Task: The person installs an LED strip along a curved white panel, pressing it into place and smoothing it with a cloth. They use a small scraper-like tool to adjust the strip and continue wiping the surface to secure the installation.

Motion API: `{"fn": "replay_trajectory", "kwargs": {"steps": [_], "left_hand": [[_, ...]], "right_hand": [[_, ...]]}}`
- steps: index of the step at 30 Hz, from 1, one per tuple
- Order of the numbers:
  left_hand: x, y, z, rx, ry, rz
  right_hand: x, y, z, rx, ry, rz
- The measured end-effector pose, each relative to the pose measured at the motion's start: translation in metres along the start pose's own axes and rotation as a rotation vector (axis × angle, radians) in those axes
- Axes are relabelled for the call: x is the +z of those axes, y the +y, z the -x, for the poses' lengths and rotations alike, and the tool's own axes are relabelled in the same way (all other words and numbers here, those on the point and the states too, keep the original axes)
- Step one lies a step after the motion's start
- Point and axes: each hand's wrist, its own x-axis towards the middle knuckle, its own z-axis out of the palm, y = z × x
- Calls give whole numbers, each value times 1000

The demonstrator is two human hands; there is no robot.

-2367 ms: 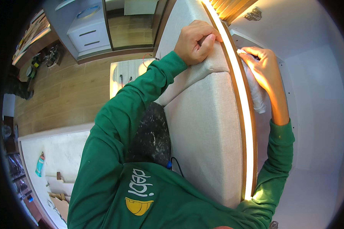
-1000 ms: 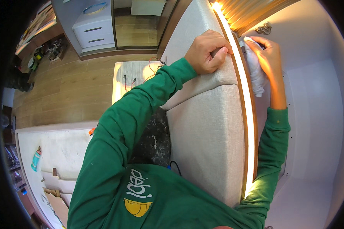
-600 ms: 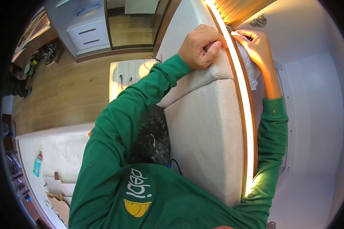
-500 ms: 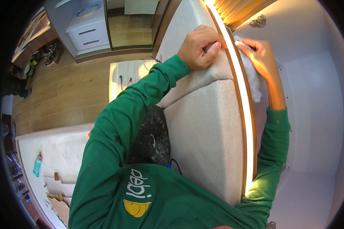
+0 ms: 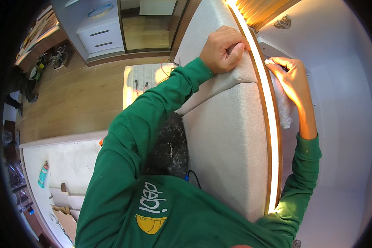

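My left hand (image 5: 225, 49) is curled into a loose fist over the light grey upholstered panel (image 5: 223, 140). Its fingertips reach the glowing light strip (image 5: 265, 84) set along the panel's brown wooden edge. What those fingers hold, if anything, is hidden. Across the strip, my right hand (image 5: 293, 78) pinches a white cloth (image 5: 284, 111), which hangs down beneath the palm on the strip's far side. A bit of the cloth pokes out at the thumb and fingertips, close to the wooden edge.
White cabinet walls (image 5: 339, 136) enclose the right side, with a metal hinge (image 5: 282, 22) near the top. At left, a small lit table (image 5: 142, 78) carries wires. A white board (image 5: 70, 165) bears a teal tube (image 5: 43, 174). Someone's dark-clothed legs (image 5: 25, 89) show at the far left.
My right hand has moved down along the strip with the white cloth, away from the top end. My left hand keeps its place on the panel edge; the whole view has shifted slightly.
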Motion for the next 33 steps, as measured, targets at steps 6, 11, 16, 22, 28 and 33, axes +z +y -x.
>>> {"fn": "replay_trajectory", "kwargs": {"steps": [6, 11, 16, 22, 28, 33], "left_hand": [[-2, 2, -3, -18, -32, -4], [1, 3, -2, 4, 45, 16], [11, -8, 6, -33, 86, 59], [29, -4, 5, 59, 219, 92], [31, -6, -3, 10, 207, 77], [26, 1, -1, -51, 171, 56]], "right_hand": [[2, -8, -13, -102, 7, 26], [-4, -5, 5, -33, -37, 6], [13, 23, -52, -241, 7, 87], [2, 48, -28, -63, -31, 303], [17, 83, -97, -175, 183, 260], [34, 108, -114, -246, 214, 264]]}}
